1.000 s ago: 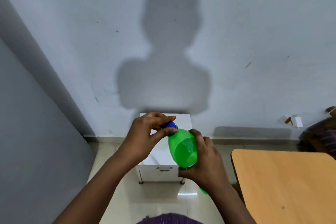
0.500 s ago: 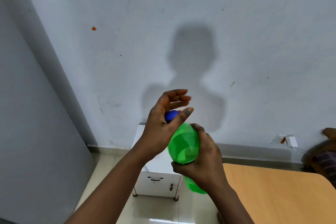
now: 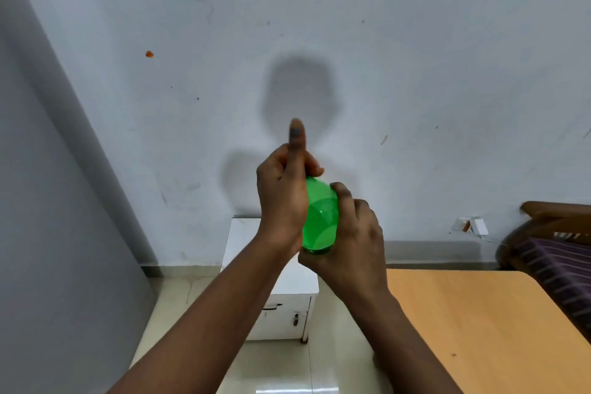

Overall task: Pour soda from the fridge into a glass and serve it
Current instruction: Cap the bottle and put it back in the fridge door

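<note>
Opening stage. My right hand (image 3: 350, 241) was wrapped around the body of the green soda bottle (image 3: 319, 217), held upright in the air; my left hand (image 3: 284, 198) was curled over its top, hiding the cap, one finger raised. I judged the bottle fetched but not visibly opened. No glass showed; the tabletop (image 3: 479, 323) lay below my right hand. Pouring and serving remained.

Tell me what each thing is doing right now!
green soda bottle: held up in the air, cap hidden
left hand: closed over the bottle's top
right hand: gripping the bottle's body
white cabinet: drawers shut
wooden table: nothing visible on it
</note>
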